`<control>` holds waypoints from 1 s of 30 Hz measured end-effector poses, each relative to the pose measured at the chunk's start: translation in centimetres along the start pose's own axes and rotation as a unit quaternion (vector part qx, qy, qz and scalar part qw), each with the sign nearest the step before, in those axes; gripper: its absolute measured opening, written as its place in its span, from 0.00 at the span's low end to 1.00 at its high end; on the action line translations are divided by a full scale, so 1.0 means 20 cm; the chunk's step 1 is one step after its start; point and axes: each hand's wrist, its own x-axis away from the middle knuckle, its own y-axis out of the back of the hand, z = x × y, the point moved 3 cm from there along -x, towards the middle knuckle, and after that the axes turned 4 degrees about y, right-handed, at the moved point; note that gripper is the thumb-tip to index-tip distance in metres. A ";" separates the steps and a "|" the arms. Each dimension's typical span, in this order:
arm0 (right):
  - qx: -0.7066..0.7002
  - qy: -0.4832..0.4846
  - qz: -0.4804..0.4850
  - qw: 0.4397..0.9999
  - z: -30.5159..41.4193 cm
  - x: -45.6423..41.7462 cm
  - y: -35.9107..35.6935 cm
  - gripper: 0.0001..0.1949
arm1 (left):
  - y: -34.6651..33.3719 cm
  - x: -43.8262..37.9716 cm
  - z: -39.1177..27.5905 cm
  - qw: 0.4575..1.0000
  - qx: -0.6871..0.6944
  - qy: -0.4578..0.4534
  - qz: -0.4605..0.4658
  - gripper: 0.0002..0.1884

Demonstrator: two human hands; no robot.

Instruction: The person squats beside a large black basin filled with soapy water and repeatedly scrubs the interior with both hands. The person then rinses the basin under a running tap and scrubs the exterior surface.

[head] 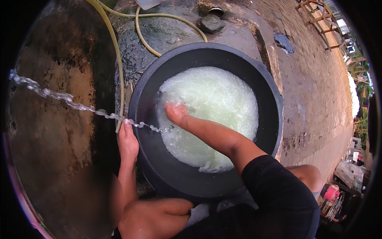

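A large black round tub [206,185] stands before me, holding churning, pale greenish, foamy water [220,101]. My right hand [176,113] dips into this water near its left side; foam and water hide the fingers. Against the tub's outer left side is my left hand [129,143], thumb uppermost. Its other fingers are mostly out of sight, so I cannot tell whether it grips the rim. The end of a yellowish hose [121,89] hangs close beside that thumb. A stream of water [86,107] crosses from the far left, over my left thumb, into the tub.
A stained wall or slab [62,119] fills the left. Beyond the tub, more hose lies looped on wet ground near a rock [210,24] and a whitish plastic container [147,3]. Farther right are a blue cloth [283,43], a wooden frame [323,24] and a red object [330,192].
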 end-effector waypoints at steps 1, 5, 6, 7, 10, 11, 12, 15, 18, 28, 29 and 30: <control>-0.071 0.014 -0.050 0.996 -0.15 0.00 0.02 0.24 | 0.01 0.01 0.00 1.000 -0.005 -0.003 -0.001 0.25; -0.103 -0.150 -0.053 0.982 -0.89 0.23 0.14 0.21 | -0.07 0.01 -0.04 0.999 -0.044 -0.016 0.005 0.25; -0.112 -0.176 0.003 0.978 -0.99 0.33 0.20 0.21 | -0.04 0.02 -0.04 0.999 -0.048 -0.014 0.013 0.26; -0.114 -0.210 0.050 0.970 -1.10 0.49 0.30 0.21 | -0.04 0.03 -0.06 0.998 -0.045 -0.017 0.028 0.26; 0.373 -0.133 0.159 0.905 -0.90 0.88 0.36 0.21 | 0.01 0.03 -0.03 0.999 -0.048 -0.013 0.020 0.26; 0.438 -0.119 0.215 0.865 -0.75 1.01 0.39 0.21 | 0.01 0.03 -0.04 0.998 -0.054 -0.025 0.004 0.26; 0.421 -0.143 0.314 0.839 -0.62 1.11 0.40 0.23 | -0.01 0.03 -0.04 0.998 -0.057 -0.037 -0.008 0.26; 0.325 -0.066 0.451 0.829 -0.48 1.31 0.09 0.18 | -0.08 0.04 -0.11 0.998 -0.053 -0.026 0.017 0.26; 0.147 0.037 0.417 0.896 -0.07 1.15 -0.09 0.07 | -0.08 0.03 -0.07 0.999 -0.029 -0.017 0.019 0.26; -0.111 -0.042 0.036 0.992 -0.06 0.12 -0.06 0.22 | -0.04 -0.01 -0.01 1.000 -0.022 -0.003 0.019 0.26; -0.051 -0.011 -0.039 0.998 -0.26 0.14 -0.03 0.25 | -0.08 -0.01 -0.02 0.999 -0.008 -0.001 0.043 0.26; -0.013 0.010 -0.015 1.000 -0.35 0.15 0.03 0.25 | -0.07 0.00 -0.01 0.999 -0.019 -0.002 0.033 0.26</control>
